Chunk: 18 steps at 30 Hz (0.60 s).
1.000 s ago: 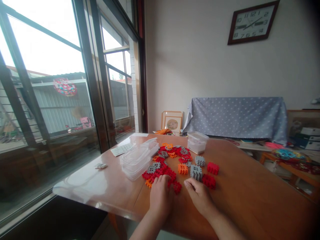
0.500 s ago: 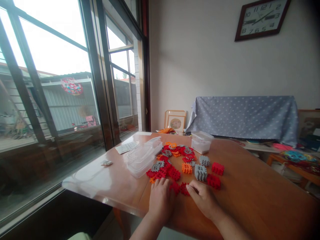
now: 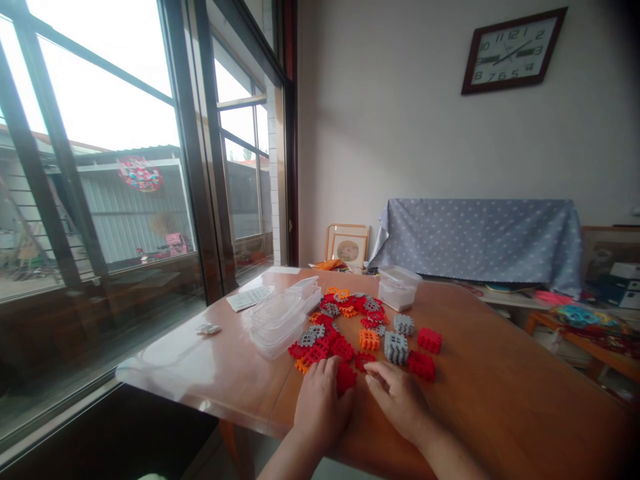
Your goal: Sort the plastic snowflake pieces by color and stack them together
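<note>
My left hand [image 3: 321, 395] rests at the near side of the table, its fingers curled over a red stack of interlocking plastic blocks [image 3: 346, 378]. To its right is my right hand [image 3: 400, 399], with thumb and forefinger slightly apart and nothing visible between them. Just beyond those fingertips lies a small red block [image 3: 365, 361]. A loose pile of red, grey and orange notched blocks [image 3: 327, 337] curves away behind my left hand. Sorted stacks stand beyond my right hand: an orange stack [image 3: 369, 339], a grey stack [image 3: 396, 347] and a red stack [image 3: 421, 365].
Clear plastic lids and boxes [image 3: 277, 320] lie left of the pile. A lidded clear box [image 3: 399, 288] stands at the back. Another grey stack [image 3: 404, 325] and red stack [image 3: 429, 339] sit on the right. A printed sheet [image 3: 249, 299] and small packet [image 3: 208, 329] lie left.
The small red block at my right fingertips has moved away from me, and my right thumb and forefinger have parted from it. My left hand stays on its red stack. The view has tilted slightly.
</note>
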Each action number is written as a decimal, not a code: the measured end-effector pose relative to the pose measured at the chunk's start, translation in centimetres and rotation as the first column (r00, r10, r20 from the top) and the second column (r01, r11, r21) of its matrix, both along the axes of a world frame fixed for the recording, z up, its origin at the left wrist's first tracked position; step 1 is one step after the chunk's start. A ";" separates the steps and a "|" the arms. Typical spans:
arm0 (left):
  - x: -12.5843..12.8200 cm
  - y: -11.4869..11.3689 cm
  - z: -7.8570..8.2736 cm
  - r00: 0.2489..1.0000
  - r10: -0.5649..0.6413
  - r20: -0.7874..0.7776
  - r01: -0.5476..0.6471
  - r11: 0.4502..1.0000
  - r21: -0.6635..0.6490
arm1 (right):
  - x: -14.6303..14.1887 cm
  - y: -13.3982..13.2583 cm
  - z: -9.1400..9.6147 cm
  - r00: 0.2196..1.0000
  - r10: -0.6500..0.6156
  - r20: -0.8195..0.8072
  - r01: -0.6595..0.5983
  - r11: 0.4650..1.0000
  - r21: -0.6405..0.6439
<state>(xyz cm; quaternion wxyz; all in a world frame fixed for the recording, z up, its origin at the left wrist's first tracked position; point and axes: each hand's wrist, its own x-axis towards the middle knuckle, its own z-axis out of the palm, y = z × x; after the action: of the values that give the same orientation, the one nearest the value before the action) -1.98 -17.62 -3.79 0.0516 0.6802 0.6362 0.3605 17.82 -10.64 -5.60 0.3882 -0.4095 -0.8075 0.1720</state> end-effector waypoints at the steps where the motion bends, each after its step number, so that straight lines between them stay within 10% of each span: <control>1: 0.0 0.1 -0.3 0.999 -0.018 0.040 0.017 1.000 0.020 | 0.0 0.0 0.0 1.000 0.007 -0.021 -0.007 1.000 -0.020; 8: 2.0 1.4 -1.4 0.901 -0.182 0.394 0.135 0.980 0.145 | 0.1 -0.1 0.5 0.992 0.043 -0.122 -0.057 0.992 -0.109; 14: 3.2 3.0 -1.2 0.431 -0.228 0.873 0.261 0.958 0.121 | 0.2 0.2 0.1 0.983 -0.017 -0.183 0.007 0.998 -0.058; 18: 2.7 3.0 -0.3 0.302 -0.125 0.945 0.251 0.967 0.048 | 0.3 -0.3 0.4 0.983 -0.002 -0.181 0.006 1.000 0.023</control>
<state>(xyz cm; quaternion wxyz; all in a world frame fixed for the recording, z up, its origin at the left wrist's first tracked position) 0.69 -14.67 -4.08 0.4890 0.4104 0.4223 0.6436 18.09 -10.98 -5.17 0.4651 -0.3891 -0.7700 0.1984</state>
